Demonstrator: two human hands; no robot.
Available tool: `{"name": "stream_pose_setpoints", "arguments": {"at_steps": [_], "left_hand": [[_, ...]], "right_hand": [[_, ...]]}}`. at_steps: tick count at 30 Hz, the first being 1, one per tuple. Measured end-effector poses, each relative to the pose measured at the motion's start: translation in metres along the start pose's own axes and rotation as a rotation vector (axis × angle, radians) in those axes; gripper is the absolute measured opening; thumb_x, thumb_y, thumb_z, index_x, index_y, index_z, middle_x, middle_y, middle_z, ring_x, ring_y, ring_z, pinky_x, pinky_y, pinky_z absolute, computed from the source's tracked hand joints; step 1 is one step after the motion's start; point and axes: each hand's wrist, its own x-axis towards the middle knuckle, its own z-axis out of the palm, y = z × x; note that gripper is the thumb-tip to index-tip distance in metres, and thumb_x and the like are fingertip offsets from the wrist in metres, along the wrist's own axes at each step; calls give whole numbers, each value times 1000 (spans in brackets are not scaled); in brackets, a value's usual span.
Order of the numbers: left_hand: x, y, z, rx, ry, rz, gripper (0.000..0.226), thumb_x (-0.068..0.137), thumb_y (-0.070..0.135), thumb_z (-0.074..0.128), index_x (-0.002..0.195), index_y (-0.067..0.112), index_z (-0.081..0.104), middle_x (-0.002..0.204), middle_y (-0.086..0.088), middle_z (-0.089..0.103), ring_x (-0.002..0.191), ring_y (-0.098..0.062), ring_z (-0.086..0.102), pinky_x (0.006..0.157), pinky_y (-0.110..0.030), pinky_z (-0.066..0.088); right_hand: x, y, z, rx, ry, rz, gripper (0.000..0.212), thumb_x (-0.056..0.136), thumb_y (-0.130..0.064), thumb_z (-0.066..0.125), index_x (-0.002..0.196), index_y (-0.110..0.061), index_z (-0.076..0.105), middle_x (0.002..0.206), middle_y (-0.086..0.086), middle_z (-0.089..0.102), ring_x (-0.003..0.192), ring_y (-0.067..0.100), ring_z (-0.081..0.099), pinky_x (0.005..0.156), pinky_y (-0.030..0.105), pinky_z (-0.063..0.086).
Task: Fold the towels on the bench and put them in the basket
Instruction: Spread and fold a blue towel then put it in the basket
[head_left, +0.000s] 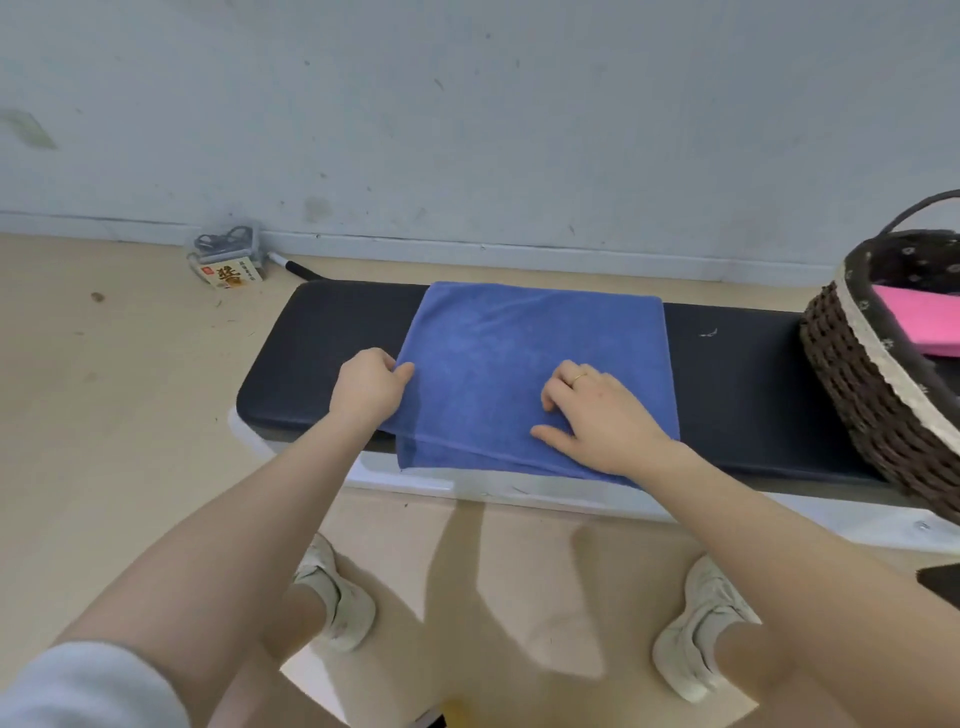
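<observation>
One pink towel in wicker basket w/ handle, right end of bench.

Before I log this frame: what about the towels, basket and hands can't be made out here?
- Basket, head view: its right side is cut off by the frame edge, so its contents beyond the pink towel are unknown.
- Blue towel: layer count hidden underneath.
- Left hand: fingertips hidden under the towel's edge.
- Right hand: palm contact hidden.
</observation>
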Motion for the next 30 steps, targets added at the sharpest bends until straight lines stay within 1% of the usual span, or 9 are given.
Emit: {"name": "stream_pose_setpoints", "arguments": {"at_steps": [3,6,8,12,14,18,23,27,30], "left_hand": [[-16,-6,-2,-214,3,-93,27,91,22,52,68,11,45,66,-7,41,64,-22,40,60,-31,35],[-30,3,-11,-728,-67,-193,23,87,21,59,67,12,52,68,-5,48,63,-19,43,60,-30,38],[-36,8,-14,-956,-164,-303,25,87,19,62,65,11,52,63,-4,46,56,-16,41,53,-26,35],[-52,-2,2,-758,-248,-376,25,90,19,60,68,11,51,62,-4,51,43,-11,49,39,-18,37],[-58,-7,7,-645,-252,-366,25,92,20,57,69,11,52,64,-5,56,47,-11,51,44,-19,40],[-61,-7,5,-534,-260,-359,22,93,21,52,76,7,53,70,-7,57,57,-18,51,53,-24,41],[-63,-15,6,-461,-330,-429,27,95,30,46,110,9,54,106,-6,55,90,-25,58,75,-36,44],[-67,-22,18,-490,-290,-405,18,93,27,46,99,11,51,99,-6,52,87,-24,44,58,-29,33],[-72,-24,27,-665,-257,-430,12,93,23,50,94,11,52,86,-4,54,70,-18,40,55,-26,29]], "right_hand": [[-15,-9,4,-172,-70,-29,39,84,-49,58,101,-15,50,100,1,45,81,17,36,70,28,26],[-28,-7,2,-327,-137,13,36,67,-36,77,85,-12,56,84,3,52,64,20,45,56,29,25],[-35,-4,-5,-362,-134,15,35,63,-32,77,82,-13,55,80,2,51,60,20,41,53,29,24],[-46,0,0,-317,-154,25,43,85,-40,57,116,-13,45,116,5,45,98,25,47,69,30,29],[-48,-3,2,-326,-156,59,47,85,-39,58,121,-13,42,124,6,42,104,26,45,71,31,30],[-47,-8,6,-358,-164,99,35,89,-14,48,122,-13,38,128,7,39,104,26,43,70,31,31],[-51,0,-2,-256,-174,77,40,93,-46,45,120,-16,43,121,2,42,102,22,46,70,29,36],[-51,-4,-2,-299,-175,98,19,96,-19,42,113,-11,44,117,6,44,89,22,41,62,31,33],[-52,-6,-7,-309,-192,84,26,97,-29,44,115,-10,43,118,6,44,97,23,46,61,32,32]]}}
